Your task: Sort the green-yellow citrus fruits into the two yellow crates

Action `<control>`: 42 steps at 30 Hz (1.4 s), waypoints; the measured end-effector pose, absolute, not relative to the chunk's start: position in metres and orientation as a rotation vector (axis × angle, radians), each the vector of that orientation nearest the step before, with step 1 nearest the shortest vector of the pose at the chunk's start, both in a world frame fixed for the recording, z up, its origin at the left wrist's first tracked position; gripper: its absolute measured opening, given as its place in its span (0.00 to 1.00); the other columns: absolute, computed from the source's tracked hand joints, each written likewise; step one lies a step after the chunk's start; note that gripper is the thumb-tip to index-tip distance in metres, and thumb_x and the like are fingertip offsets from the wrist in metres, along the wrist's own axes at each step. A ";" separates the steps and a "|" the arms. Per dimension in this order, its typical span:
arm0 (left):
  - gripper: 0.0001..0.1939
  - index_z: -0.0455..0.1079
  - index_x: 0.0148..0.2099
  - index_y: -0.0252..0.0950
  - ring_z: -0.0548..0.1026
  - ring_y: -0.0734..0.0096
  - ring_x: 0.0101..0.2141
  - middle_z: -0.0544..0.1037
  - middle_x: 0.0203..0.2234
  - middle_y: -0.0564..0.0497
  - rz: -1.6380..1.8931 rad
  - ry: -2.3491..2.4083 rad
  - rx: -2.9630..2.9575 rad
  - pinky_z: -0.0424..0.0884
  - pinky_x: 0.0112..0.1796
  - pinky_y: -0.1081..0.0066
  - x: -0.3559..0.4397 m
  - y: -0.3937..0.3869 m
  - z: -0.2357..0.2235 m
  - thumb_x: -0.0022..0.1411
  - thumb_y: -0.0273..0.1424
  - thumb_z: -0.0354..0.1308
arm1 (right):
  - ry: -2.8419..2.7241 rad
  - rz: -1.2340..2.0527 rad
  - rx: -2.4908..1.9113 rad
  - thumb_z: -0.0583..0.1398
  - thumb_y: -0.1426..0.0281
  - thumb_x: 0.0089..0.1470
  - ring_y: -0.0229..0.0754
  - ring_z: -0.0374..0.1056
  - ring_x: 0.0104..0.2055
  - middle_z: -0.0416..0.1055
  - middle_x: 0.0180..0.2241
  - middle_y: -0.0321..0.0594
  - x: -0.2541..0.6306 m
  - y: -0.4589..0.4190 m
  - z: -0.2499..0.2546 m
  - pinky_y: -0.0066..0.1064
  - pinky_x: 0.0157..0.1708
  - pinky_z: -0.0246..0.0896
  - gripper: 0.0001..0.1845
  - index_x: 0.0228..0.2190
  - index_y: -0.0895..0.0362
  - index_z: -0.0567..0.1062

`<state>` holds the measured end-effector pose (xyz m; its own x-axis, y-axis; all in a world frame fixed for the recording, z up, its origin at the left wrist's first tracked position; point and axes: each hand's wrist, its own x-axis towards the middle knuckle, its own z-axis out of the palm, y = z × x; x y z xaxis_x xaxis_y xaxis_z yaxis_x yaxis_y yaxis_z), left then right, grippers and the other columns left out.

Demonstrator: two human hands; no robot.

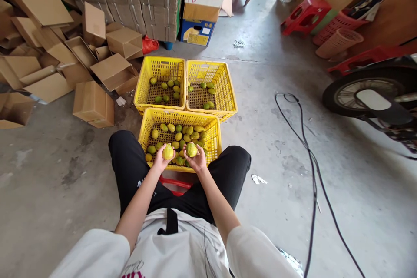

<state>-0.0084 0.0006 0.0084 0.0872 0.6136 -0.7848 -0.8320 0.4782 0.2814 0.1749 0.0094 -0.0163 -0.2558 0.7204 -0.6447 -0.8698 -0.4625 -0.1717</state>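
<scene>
Head view: the left hand [159, 159] is gripping a yellow fruit [167, 152], fingers curling around it. The right hand [199, 162] is clasping a greener fruit [191, 150] the same way, palm up. Both hands are hovering side by side, the held fruits sitting apart, over the near part of the front basket [213, 137]. Loose fruits [179, 128], green and yellow mix, are lying in that basket just beyond the hands. From the front basket, the back left basket [159, 106] is standing at 11 o'clock and the back right basket [229, 91] at 1, both holding fewer fruits. Black-trousered knees are flanking the front basket at 8 and 4. Cardboard boxes [94, 102] are piling up at 10. A blue box [197, 32] is standing near 12, farther off. A red stool [306, 15] is sitting at 2. A black cable [309, 152] is snaking along the floor at 3, a wheel [360, 95] showing beyond it.
</scene>
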 end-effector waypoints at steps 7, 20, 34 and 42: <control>0.17 0.74 0.47 0.31 0.84 0.55 0.41 0.81 0.34 0.40 1.209 1.038 -0.372 0.81 0.47 0.55 -0.008 0.003 0.009 0.72 0.32 0.45 | 0.346 1.815 -0.749 0.57 0.71 0.49 0.54 0.77 0.54 0.80 0.46 0.49 0.178 0.011 -0.019 0.53 0.48 0.79 0.23 0.48 0.55 0.76; 0.07 0.67 0.38 0.37 0.80 0.67 0.28 0.76 0.25 0.51 1.114 1.091 -0.332 0.82 0.39 0.65 -0.003 0.002 0.019 0.71 0.33 0.58 | 0.313 1.845 -0.769 0.64 0.70 0.56 0.43 0.78 0.42 0.80 0.38 0.41 0.178 0.011 -0.016 0.30 0.35 0.79 0.08 0.40 0.53 0.76; 0.15 0.73 0.46 0.33 0.84 0.59 0.35 0.81 0.30 0.44 0.896 1.063 -0.184 0.82 0.40 0.59 -0.003 0.001 -0.001 0.76 0.37 0.49 | 0.340 1.864 -0.750 0.61 0.71 0.51 0.53 0.78 0.53 0.81 0.44 0.47 0.178 0.012 -0.020 0.54 0.49 0.79 0.16 0.44 0.54 0.75; 0.12 0.73 0.46 0.32 0.82 0.64 0.31 0.82 0.32 0.44 0.934 1.021 -0.137 0.80 0.34 0.66 -0.003 0.001 0.005 0.74 0.33 0.50 | 0.342 1.885 -0.835 0.65 0.67 0.57 0.40 0.77 0.35 0.79 0.33 0.38 0.179 0.013 -0.021 0.26 0.30 0.78 0.08 0.40 0.53 0.74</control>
<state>-0.0031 0.0006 0.0048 0.1877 0.6012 -0.7768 -0.7203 0.6219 0.3073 0.1786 0.0128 -0.0206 -0.2573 0.6854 -0.6811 -0.8809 -0.4562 -0.1262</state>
